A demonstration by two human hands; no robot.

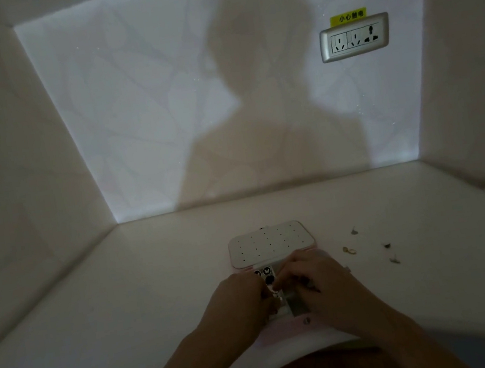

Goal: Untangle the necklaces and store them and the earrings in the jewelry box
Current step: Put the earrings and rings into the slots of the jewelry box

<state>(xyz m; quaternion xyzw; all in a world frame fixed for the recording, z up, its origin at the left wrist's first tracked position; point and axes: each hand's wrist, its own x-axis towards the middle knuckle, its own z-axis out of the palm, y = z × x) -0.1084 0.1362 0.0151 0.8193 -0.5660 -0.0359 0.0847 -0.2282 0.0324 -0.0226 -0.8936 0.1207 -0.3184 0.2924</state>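
Mid-task: both hands at open pink jewelry box [271, 243]; small loose earrings [349, 250] not yet stored.
Left hand [241, 296] & right hand [314, 279] curled, fingertips close together over box tray; can't tell if they pinch a necklace, too dim/hidden. Approx 4 earrings lie on white bench [125, 293] right of box, apart from it. Silver wall socket [354, 37] far behind. Nothing blocks; poor light is prob. the main snag.
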